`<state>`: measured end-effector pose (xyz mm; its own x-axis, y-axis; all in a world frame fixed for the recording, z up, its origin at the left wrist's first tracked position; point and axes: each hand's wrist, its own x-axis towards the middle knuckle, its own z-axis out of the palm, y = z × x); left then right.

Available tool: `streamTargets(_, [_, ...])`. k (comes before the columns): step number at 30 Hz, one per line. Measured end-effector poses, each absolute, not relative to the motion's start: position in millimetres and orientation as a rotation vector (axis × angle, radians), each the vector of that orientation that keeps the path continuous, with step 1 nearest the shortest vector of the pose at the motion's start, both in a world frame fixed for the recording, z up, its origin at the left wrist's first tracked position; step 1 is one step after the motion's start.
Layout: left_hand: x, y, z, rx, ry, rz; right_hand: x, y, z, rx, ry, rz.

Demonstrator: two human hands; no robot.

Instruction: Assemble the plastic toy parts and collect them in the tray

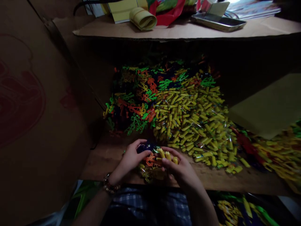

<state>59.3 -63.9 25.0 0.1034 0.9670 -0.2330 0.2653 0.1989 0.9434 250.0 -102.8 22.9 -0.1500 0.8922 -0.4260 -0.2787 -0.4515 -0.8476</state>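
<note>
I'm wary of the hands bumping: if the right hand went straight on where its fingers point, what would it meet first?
Probably the dark blue material in the left hand, just beyond the right hand's fingertips; depth is unclear.

A bracelet point(110, 188) of small rounded beads, dark and brownish with paler glints, circles the left wrist point(115, 177). Right of the bracelet, dark blue plaid cloth point(131, 201) with thin pale crossing lines covers the lap. Farther right of it, a black patch interrupts the plaid, too dim to identify. The right forearm point(199, 197), well right of the bracelet, is bare.
</note>
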Motion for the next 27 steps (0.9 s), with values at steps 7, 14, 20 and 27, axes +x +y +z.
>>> streamTargets(7, [66.4, -71.3, 34.3, 1.430, 1.420, 0.745, 238.9, -96.5, 25.2, -1.429, -1.132, 1.234])
streamTargets(14, [66.6, -74.1, 42.1, 1.603, 1.406, 0.701, 231.4, -107.0, 24.6, -1.394, -1.740, 0.494])
streamTargets(20, [69.4, -74.4, 46.9, 1.647, 1.377, 0.719, 223.5, -122.4, 28.3, -1.468, -1.911, 0.253])
streamTargets(27, [62.5, -74.3, 48.0, 1.626, 1.312, 0.712, 227.3, -113.7, 25.5, -1.408, -1.775, 0.371])
